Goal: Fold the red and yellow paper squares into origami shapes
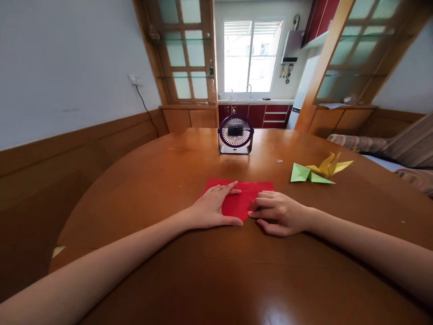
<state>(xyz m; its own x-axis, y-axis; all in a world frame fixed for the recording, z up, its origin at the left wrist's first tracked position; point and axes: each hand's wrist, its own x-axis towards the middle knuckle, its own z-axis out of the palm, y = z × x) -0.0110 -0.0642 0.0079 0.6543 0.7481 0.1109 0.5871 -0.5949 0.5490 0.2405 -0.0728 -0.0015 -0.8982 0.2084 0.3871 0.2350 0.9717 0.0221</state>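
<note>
Nearest the camera, the left forearm (pixel 111 262) and right forearm (pixel 365 243) reach over the table (pixel 152 189) from its near side. Between the table's curved left and right edges, short of the fan (pixel 236 133) by the far edge, lies the red paper (pixel 237 205). The left hand (pixel 214 207) spreads over its left part, its grip released. The right hand (pixel 279 212) curls at the paper's near right side; whether its grip pinches the sheet, I cannot tell. To work this well, the left fingers should press evenly so nothing slides, while the right lines up the edge before bearing down, smoothing outward without dragging. The green folded paper (pixel 300 173) and yellow folded paper (pixel 328 167), toward the table's right edge, sit apart from both hands.
</note>
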